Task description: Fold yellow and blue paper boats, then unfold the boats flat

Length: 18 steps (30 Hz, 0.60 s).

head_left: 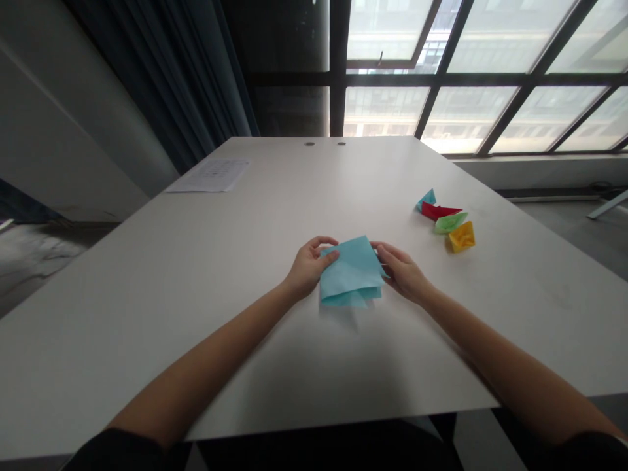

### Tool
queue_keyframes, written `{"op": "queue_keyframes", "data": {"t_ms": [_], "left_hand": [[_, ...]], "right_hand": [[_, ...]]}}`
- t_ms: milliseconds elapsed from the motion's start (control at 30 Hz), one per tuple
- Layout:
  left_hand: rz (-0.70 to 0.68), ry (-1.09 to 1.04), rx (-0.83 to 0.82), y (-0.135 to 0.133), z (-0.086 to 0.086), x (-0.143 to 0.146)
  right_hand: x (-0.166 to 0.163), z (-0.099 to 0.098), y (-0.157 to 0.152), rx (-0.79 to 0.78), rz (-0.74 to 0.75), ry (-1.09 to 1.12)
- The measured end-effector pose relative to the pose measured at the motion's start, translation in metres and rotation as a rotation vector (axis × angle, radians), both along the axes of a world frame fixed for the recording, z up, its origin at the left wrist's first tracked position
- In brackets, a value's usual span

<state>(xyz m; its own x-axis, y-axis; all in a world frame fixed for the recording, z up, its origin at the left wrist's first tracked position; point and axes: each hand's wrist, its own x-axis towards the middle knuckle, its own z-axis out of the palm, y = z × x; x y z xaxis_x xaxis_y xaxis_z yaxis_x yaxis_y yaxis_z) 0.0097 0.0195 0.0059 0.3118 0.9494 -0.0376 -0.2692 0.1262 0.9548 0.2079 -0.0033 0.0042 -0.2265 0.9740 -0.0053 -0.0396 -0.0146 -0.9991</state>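
A light blue sheet of folded paper [350, 268] is held up just above the white table, its layers parted along the near edge. My left hand [313, 263] pinches its left edge, thumb on top and fingers behind. At the right edge, my right hand [398, 267] grips the paper with thumb and fingers, some of them hidden behind it. A faint shadow of the paper falls on the table below.
To the right lie several folded paper pieces: a blue one [426, 199], a red one [439, 211], a green one [450, 223] and a yellow one [462, 237]. Printed sheets [210, 175] lie at the far left of the white table [161, 294]. Windows stand beyond.
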Motion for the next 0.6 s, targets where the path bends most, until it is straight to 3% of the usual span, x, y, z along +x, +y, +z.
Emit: {"op": "queue_keyframes", "data": {"t_ms": [67, 167, 267, 367, 433, 500, 600], "left_hand": [[-0.006, -0.038, -0.151, 0.002, -0.001, -0.002], [-0.011, -0.038, -0.318, 0.003, 0.000, -0.004], [-0.046, -0.020, -0.412, 0.001, 0.001, -0.003], [-0.144, 0.039, -0.445, -0.002, 0.002, -0.002], [-0.229, 0.066, -0.447, -0.004, 0.003, -0.002], [-0.262, 0.088, -0.424, -0.004, 0.006, -0.003], [-0.186, 0.079, -0.238, -0.002, 0.012, -0.005]], "right_hand": [[0.005, 0.001, 0.003, 0.096, -0.003, -0.027], [0.009, 0.001, 0.005, 0.374, 0.044, -0.293], [0.008, 0.002, 0.003, 0.587, 0.025, -0.530], [0.004, 0.003, 0.001, 0.712, -0.071, -0.548], [0.004, 0.004, 0.001, 0.706, -0.118, -0.487], [0.005, 0.005, 0.002, 0.594, -0.143, -0.391], [0.007, 0.007, 0.004, 0.349, -0.176, -0.250]]}}
